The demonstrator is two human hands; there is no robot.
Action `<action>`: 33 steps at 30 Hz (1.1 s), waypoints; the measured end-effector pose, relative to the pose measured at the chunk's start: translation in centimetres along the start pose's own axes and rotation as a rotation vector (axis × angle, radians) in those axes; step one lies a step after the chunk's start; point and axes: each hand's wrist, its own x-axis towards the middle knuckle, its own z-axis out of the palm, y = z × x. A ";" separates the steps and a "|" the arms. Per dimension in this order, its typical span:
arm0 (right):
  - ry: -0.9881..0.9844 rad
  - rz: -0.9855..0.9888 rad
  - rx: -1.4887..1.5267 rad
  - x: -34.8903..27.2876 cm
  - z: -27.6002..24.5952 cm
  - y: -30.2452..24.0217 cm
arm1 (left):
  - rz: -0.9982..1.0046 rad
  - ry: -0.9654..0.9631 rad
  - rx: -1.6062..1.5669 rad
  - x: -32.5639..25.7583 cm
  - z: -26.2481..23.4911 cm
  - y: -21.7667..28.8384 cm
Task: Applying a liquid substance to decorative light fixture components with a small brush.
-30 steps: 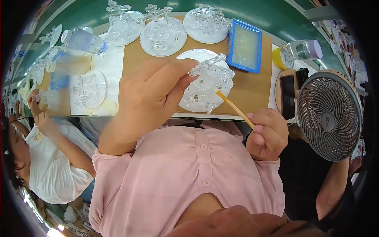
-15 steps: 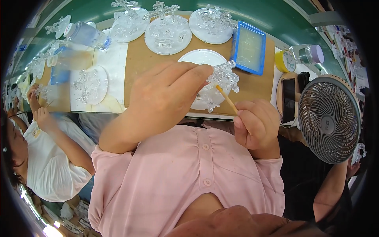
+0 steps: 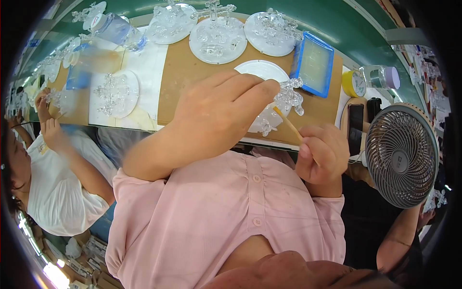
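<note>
My left hand (image 3: 224, 113) is closed around the near side of a clear plastic figure-like piece (image 3: 290, 98), its fingertips partly hidden behind the hand. Between thumb and fingers my right hand (image 3: 325, 153) pinches a thin wooden stick (image 3: 290, 126). The stick's tip meets or nearly meets the clear piece; contact is hard to tell. Below the held piece lies a white round disc (image 3: 261, 68), mostly covered by my left hand, with clear parts near its front edge.
Several white discs with clear plastic pieces, one a full disc (image 3: 219, 50), stand along the back. A blue-rimmed tray (image 3: 314, 65), yellow tape roll (image 3: 353, 84), lidded jar (image 3: 380, 77), phone (image 3: 355, 126) and fan (image 3: 402, 154) are at right. A co-worker (image 3: 67, 178) sits at left.
The whole view has shifted and tilted slightly, so the table's things appear further right. Both hands keep nearly the same grip, with the stick still at the clear piece.
</note>
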 end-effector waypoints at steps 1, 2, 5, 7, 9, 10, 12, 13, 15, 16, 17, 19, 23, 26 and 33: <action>-0.001 -0.003 0.001 0.0 0.0 0.0 | -0.005 -0.001 -0.005 0.0 0.0 0.0; 0.007 0.001 0.010 0.0 0.0 0.0 | -0.007 0.000 -0.003 -0.1 0.0 0.0; 0.005 0.004 0.035 0.1 0.2 0.0 | 0.008 0.010 -0.017 -0.2 0.1 -0.1; -0.003 0.003 0.051 0.1 0.1 -0.1 | 0.020 0.007 -0.012 -0.2 0.1 -0.2; 0.035 0.058 0.072 -0.1 -0.4 -0.3 | 0.023 0.010 -0.008 -0.1 0.1 -0.1; 0.035 0.057 0.076 0.0 -0.3 -0.2 | 0.028 0.013 -0.007 -0.1 0.1 -0.1; 0.020 0.028 -0.035 0.5 0.2 0.0 | 0.034 0.014 -0.007 0.1 0.1 0.1; 0.023 0.035 -0.035 0.6 0.1 0.0 | 0.037 0.021 -0.006 0.2 0.1 0.1; 0.092 -0.060 0.001 0.5 0.0 0.4 | 0.033 0.021 -0.003 0.0 0.2 0.0; 0.094 -0.059 0.006 0.7 0.1 0.5 | 0.031 0.025 -0.005 -0.1 0.3 -0.1; 0.060 -0.057 -0.018 1.1 0.1 0.5 | 0.030 0.021 -0.010 -0.1 0.3 -0.1; 0.023 -0.050 -0.043 1.3 -0.1 0.5 | 0.077 -0.037 0.023 0.0 0.2 -0.1; 0.059 0.000 0.012 1.3 0.0 0.6 | 0.098 0.002 0.031 -0.2 0.6 -0.4; 0.044 -0.017 0.016 1.8 0.1 0.7 | 0.025 0.003 -0.002 0.3 0.3 0.1; 0.033 -0.040 0.060 1.7 0.5 1.0 | -0.002 -0.015 0.013 0.5 0.1 0.2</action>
